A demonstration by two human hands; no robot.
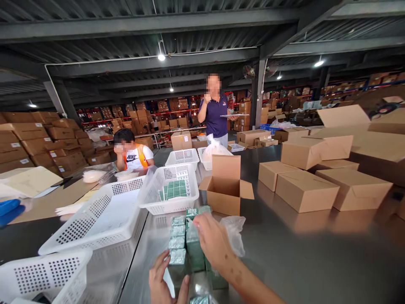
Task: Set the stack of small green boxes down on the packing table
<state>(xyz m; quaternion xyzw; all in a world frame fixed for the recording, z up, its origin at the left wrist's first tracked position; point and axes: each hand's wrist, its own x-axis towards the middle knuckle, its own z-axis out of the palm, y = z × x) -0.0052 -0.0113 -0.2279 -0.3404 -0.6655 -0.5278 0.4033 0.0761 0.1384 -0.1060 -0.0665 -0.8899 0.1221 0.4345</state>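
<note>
Hands rest on green boxes lined up on the metal table. The row runs straight away from the person toward an open cardboard box. The left hand grips the nearest box at the row's close end. The right hand lies curled over boxes farther up, beside a plastic bag, closer to the cardboard box.

Small green boxes wrapped in shiny clear film lay in a short row on the steel tabletop, running away from the viewer. The nearest one sat between thumb and fingers. More green boxes lay beside the row, partly inside a thin clear plastic bag.
</note>
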